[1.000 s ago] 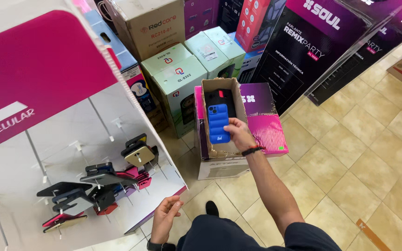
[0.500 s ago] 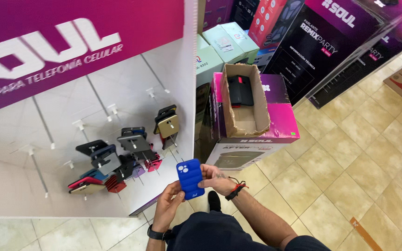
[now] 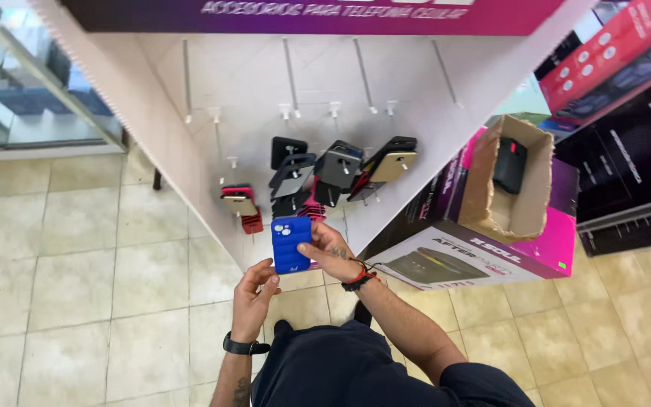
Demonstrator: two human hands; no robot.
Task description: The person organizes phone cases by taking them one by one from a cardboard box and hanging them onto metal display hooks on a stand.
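Blue ribbed phone case [image 3: 291, 244]; beige tiled floor [image 3: 77, 256].

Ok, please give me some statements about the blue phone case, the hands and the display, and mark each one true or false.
1. Both hands hold the blue phone case. True.
2. The left hand wears a red wristband. False: it wears a black watch; the red band is on the right hand.
3. The cardboard box is empty. False: a black item lies inside.
4. Several phone cases hang on the white display board. True.
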